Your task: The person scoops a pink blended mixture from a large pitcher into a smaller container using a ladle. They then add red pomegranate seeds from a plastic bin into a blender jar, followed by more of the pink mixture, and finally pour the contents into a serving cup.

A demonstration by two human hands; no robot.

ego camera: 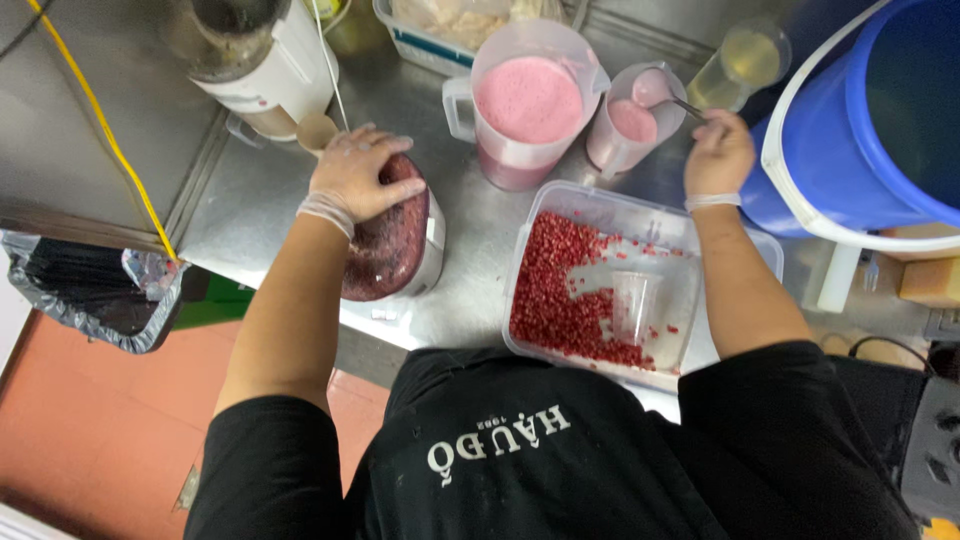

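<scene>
Item, nearest: clear plastic tub (600,215) on the steel counter (470,290), part filled with red seeds (548,290), a clear cup (636,305) standing among them; untouched. Item: left hand (355,175), gloved, lay spread flat with its fingers curled over the top of a round container (395,245) of dark red pulp, near the counter's front edge; likely heavy and wet, best held by its white outer wall rather than the rim. Item: right hand (718,152), gloved, was closed on the handle of a spoon (672,98); stiff, light, probably slick. Its long axis ran from the hand leftward, bowl end dipped in a small cup (628,125) of pink liquid. Item, farther: large pitcher (525,105) of pink liquid, probably heavy, handle to the left. Item: blue bucket (870,120) at right.
</scene>
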